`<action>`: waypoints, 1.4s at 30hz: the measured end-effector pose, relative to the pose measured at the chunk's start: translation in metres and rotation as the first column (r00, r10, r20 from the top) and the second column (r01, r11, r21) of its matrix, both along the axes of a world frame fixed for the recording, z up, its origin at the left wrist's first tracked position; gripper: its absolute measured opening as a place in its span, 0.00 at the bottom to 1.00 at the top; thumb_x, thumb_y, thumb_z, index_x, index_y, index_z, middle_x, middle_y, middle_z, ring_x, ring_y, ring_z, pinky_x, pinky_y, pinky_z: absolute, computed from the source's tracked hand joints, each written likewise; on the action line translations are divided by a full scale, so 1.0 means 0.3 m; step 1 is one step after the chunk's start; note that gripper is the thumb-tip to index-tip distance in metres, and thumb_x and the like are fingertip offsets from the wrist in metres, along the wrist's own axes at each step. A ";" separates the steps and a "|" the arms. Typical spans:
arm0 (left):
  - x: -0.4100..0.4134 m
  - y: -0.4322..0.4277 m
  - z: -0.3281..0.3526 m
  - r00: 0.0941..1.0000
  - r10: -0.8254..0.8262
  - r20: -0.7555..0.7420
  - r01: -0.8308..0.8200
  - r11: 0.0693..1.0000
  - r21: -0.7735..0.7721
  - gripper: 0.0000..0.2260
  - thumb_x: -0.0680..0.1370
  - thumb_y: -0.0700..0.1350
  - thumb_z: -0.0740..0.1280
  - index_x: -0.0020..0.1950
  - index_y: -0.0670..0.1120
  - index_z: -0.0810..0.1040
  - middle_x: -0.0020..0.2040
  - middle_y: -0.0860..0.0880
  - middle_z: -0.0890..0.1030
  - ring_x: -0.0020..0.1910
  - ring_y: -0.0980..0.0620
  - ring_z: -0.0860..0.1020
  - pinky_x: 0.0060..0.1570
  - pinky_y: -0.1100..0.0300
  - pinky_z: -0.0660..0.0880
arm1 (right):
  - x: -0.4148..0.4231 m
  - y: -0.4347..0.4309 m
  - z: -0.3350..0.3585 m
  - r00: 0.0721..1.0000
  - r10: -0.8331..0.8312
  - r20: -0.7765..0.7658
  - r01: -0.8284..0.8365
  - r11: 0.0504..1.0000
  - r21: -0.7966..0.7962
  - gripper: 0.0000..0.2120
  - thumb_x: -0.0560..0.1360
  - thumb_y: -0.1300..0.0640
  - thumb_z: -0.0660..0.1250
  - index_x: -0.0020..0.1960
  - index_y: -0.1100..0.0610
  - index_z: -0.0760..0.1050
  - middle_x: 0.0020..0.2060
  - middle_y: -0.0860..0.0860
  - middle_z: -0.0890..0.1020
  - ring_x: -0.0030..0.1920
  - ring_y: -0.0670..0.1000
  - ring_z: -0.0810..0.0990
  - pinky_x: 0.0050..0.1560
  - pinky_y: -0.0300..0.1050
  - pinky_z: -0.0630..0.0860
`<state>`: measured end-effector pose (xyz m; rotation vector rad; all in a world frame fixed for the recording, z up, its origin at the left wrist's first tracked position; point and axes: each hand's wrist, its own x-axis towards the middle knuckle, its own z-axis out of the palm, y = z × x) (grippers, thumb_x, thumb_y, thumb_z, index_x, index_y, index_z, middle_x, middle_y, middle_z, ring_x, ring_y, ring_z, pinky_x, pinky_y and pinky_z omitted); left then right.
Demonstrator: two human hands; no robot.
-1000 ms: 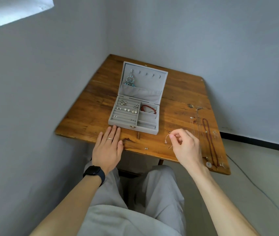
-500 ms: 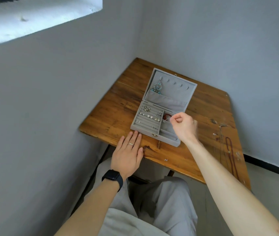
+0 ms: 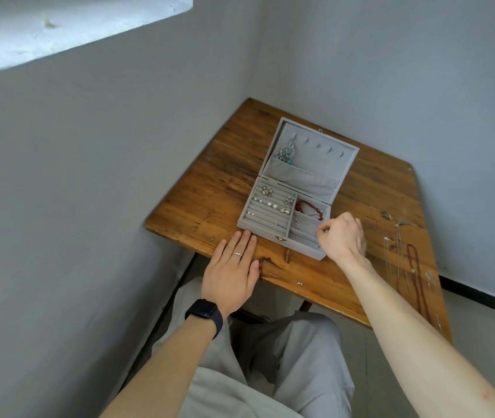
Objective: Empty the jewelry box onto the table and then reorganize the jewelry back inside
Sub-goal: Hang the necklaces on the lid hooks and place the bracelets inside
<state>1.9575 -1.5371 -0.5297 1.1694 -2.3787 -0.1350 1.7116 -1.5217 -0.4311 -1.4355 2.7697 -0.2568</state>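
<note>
Jewelry box (image 3: 318,165) sits open mid-table, lid back, partly refilled: studs (image 3: 270,203) in the ring-roll slots on the L side, red bead bracelet (image 3: 309,208) in the back R compartment, a dangly turquoise earring (image 3: 286,153) on a lid hook. We judge the pieces left as v. light, tiny, slippery and tangle-prone. Fine chains (image 3: 397,257) are limp, so pinch near one end and lift straight up, no scooping. The dark bead necklace (image 3: 415,267) looks floppy but grippier, so take it mid-strand. Right hand (image 3: 344,239) hangs over the front R compartment, thumb and forefinger nipped together, other fingers curled. Whether a fine piece is in that pinch we can't tell, too small. Left hand (image 3: 234,267) lies flat and released on the table (image 3: 207,194), fingertips at the box's front wall, prob. steadying it. Chains + necklace lie by the table's R edge, well apart from the box; one small stud (image 3: 299,283) lies near the front edge.
</note>
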 end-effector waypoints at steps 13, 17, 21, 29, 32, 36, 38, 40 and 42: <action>0.000 -0.001 0.008 0.999 -0.010 0.048 0.008 0.999 0.043 0.24 0.84 0.52 0.50 0.77 0.44 0.67 0.76 0.47 0.69 0.76 0.49 0.65 0.77 0.50 0.56 | 0.006 0.065 -0.066 0.982 0.139 0.126 -0.122 0.983 -0.136 0.14 0.81 0.52 0.62 0.61 0.55 0.81 0.68 0.51 0.70 0.64 0.56 0.72 0.64 0.53 0.73; 0.006 0.002 0.019 0.998 -0.016 0.064 0.012 0.998 0.061 0.24 0.84 0.52 0.50 0.77 0.44 0.67 0.76 0.47 0.69 0.76 0.49 0.66 0.76 0.50 0.55 | -0.001 0.091 -0.094 0.953 0.166 0.253 -0.105 0.966 -0.237 0.14 0.81 0.50 0.62 0.61 0.52 0.80 0.70 0.49 0.71 0.68 0.53 0.70 0.63 0.49 0.71; 0.003 0.006 0.033 0.997 -0.013 0.078 0.007 0.996 0.084 0.25 0.84 0.53 0.48 0.77 0.44 0.67 0.75 0.47 0.70 0.76 0.49 0.66 0.76 0.51 0.53 | 0.016 0.174 -0.066 0.939 0.171 0.299 -0.012 0.883 -0.470 0.12 0.80 0.50 0.64 0.59 0.52 0.81 0.59 0.46 0.81 0.61 0.49 0.76 0.59 0.41 0.69; -0.077 0.072 0.103 0.993 -0.120 -0.017 0.121 0.985 0.122 0.26 0.84 0.56 0.49 0.81 0.50 0.56 0.80 0.53 0.56 0.81 0.55 0.48 0.78 0.47 0.48 | 0.058 0.580 -0.106 0.943 -0.026 0.333 0.245 0.732 -0.636 0.06 0.77 0.57 0.71 0.53 0.52 0.82 0.48 0.42 0.81 0.52 0.45 0.78 0.52 0.39 0.73; -0.193 0.162 0.152 0.957 -0.291 -0.002 0.290 0.952 0.094 0.27 0.83 0.55 0.52 0.81 0.50 0.56 0.81 0.53 0.54 0.81 0.55 0.48 0.78 0.50 0.48 | 0.039 0.718 -0.177 0.901 -0.200 0.384 0.406 0.698 -0.589 0.06 0.75 0.59 0.71 0.51 0.51 0.81 0.47 0.44 0.82 0.48 0.50 0.80 0.49 0.45 0.74; -0.353 0.286 0.161 0.828 -0.541 0.145 0.535 0.841 0.080 0.26 0.83 0.55 0.54 0.80 0.48 0.61 0.80 0.51 0.58 0.80 0.51 0.53 0.78 0.47 0.54 | 0.009 0.805 -0.238 0.860 -0.344 0.378 0.507 0.662 -0.552 0.08 0.73 0.60 0.73 0.49 0.49 0.80 0.47 0.46 0.83 0.46 0.53 0.82 0.46 0.45 0.75; -0.423 0.339 0.155 0.760 -0.603 0.243 0.596 0.795 0.111 0.27 0.83 0.56 0.53 0.80 0.47 0.62 0.80 0.49 0.59 0.80 0.50 0.54 0.77 0.44 0.57 | -0.008 0.811 -0.239 0.861 -0.367 0.352 0.508 0.662 -0.552 0.08 0.73 0.59 0.74 0.50 0.50 0.81 0.47 0.47 0.83 0.45 0.53 0.82 0.45 0.43 0.74; -0.480 0.373 0.154 0.723 -0.622 0.301 0.597 0.782 0.180 0.28 0.84 0.56 0.49 0.82 0.47 0.55 0.82 0.50 0.52 0.81 0.51 0.47 0.78 0.44 0.52 | -0.024 0.808 -0.227 0.864 -0.381 0.329 0.503 0.685 -0.527 0.07 0.73 0.55 0.74 0.51 0.50 0.82 0.46 0.46 0.82 0.45 0.52 0.81 0.44 0.44 0.74; -0.512 0.383 0.149 0.695 -0.628 0.350 0.567 0.778 0.269 0.28 0.85 0.57 0.46 0.82 0.48 0.46 0.81 0.53 0.42 0.80 0.53 0.40 0.79 0.47 0.44 | -0.033 0.798 -0.215 0.874 -0.387 0.294 0.485 0.726 -0.488 0.08 0.74 0.51 0.73 0.53 0.49 0.83 0.46 0.46 0.82 0.47 0.53 0.81 0.43 0.44 0.75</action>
